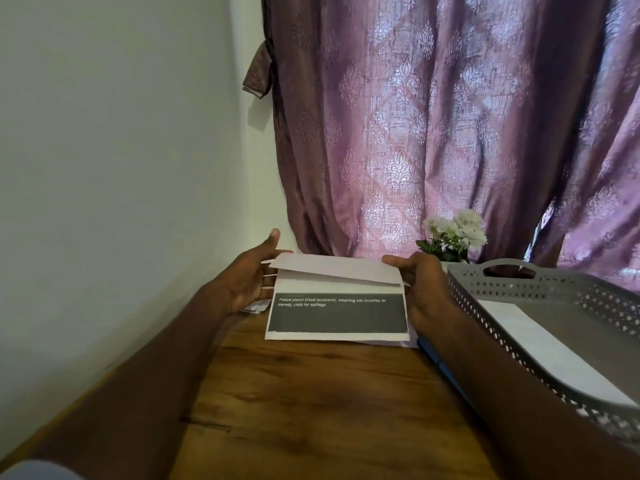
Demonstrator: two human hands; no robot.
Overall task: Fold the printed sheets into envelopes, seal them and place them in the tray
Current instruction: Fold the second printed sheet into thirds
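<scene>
Both forearms run up from the bottom edge over the wooden table (311, 393), converging on the printed sheet (337, 313) held just above the tabletop near its far end. Left hand (251, 277) grips the sheet's left edge: thumb up and over the top flap, fingers curled underneath, their tips poking out below the fold. Right hand (427, 289) grips the right edge the same way, thumb on top of the flap, fingers wrapped behind. Sheet is partly folded: top flap bent toward the camera and sitting slightly lifted, not pressed flat; lower panel shows a dark grey block with two lines of small white text, white margin around it. Near edge of the sheet is touching or just above the table, cannot tell which. More white paper (391, 342) peeks out under the sheet's bottom right corner, and a small white scrap (256, 306) sits below the left hand. Grey perforated tray (519, 292) with a cut-out handle sits to the right, just beside the right forearm; one white folded envelope (540, 344) lies flat inside it. Blue object (440, 365) lies on the table between forearm and tray, mostly hidden. White flowers (455, 233) stand behind the tray, purple patterned curtain (433, 116) behind them, plain wall (121, 150) on the left
</scene>
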